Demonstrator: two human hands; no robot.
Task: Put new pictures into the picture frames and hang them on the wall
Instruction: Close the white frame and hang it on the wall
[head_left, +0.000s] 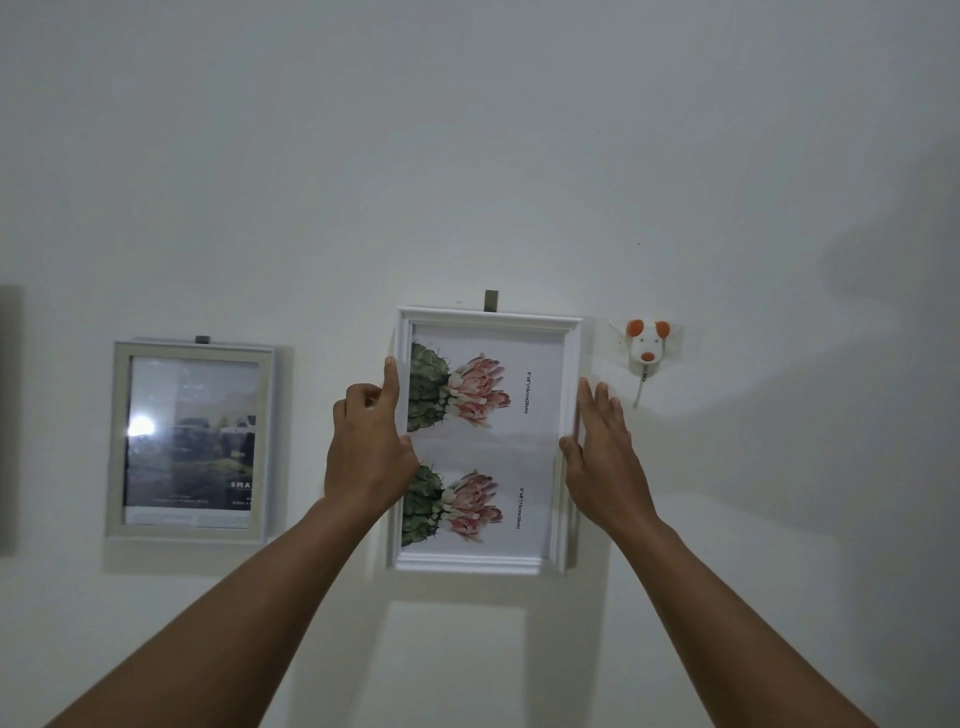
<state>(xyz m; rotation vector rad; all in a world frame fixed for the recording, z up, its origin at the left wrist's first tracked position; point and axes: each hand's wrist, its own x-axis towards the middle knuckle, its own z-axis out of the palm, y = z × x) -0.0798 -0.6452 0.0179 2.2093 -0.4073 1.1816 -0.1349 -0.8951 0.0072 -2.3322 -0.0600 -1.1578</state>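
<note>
The left grip (366, 452) grasps the left edge of the white frame (488, 316): thumb on the front moulding, forefinger laid straight up the side, the other fingers curled. The right grip (602, 457) is released rather than clenched, its fingers straight along the frame's right edge and its thumb touching the front. In the head view the frame is upright against the wall (467, 156), its top rail touching the foot of a small grey hanger tab (491, 301). The cactus-flower print (478, 389) is already behind the glass, printed twice and lying sideways. The step in hand looks like the hanging itself. Whether the back has caught the tab cannot be seen, since the frame covers the joint. The next move probably calls for a small lift and settle until the weight is taken, then easing both sides level before letting go. To the left, well apart, the grey frame (117, 441) hangs from its own tab (201, 340), so there is free wall on that side. To the right a dog-shaped hook (647, 345) sits near the frame's upper corner, just beyond the right fingertips. Any sideways slide that way has little room. Bare wall lies above and below.
</note>
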